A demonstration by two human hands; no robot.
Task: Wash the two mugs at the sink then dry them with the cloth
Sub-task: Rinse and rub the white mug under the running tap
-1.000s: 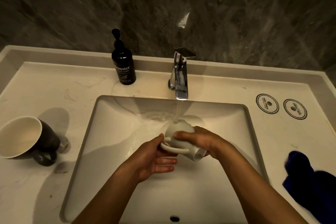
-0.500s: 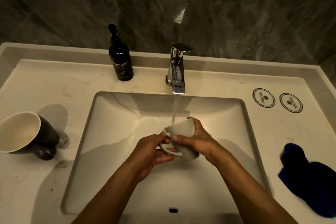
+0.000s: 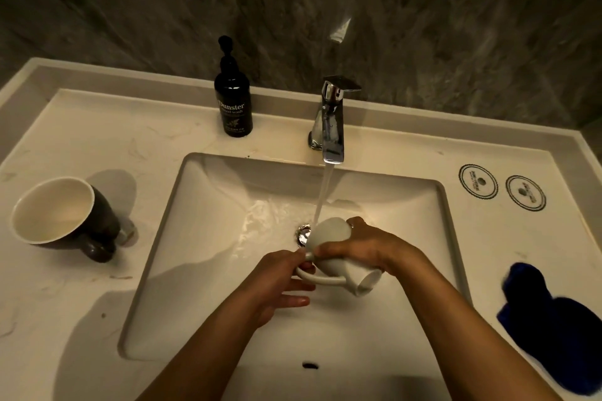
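Note:
A white mug point(image 3: 332, 238) is held over the sink basin point(image 3: 202, 238), tipped on its side with its mouth toward the lower right and its base under the running water. My right hand point(image 3: 368, 247) wraps over the mug's body. My left hand point(image 3: 277, 283) pinches the mug's handle from the left. A dark mug point(image 3: 65, 215) with a cream inside stands on the counter left of the sink, leaning toward me. A blue cloth point(image 3: 553, 332) lies crumpled on the counter at the right.
The chrome tap point(image 3: 332, 120) behind the basin runs a stream of water. A black hand-wash bottle point(image 3: 233, 98) stands left of the tap. Two round printed coasters point(image 3: 501, 187) lie on the counter at the back right. A dark stone wall rises behind.
The white mug has turned from mouth-up to lying on its side, mouth toward the lower right, with the water now hitting its base. Both hands stay on it.

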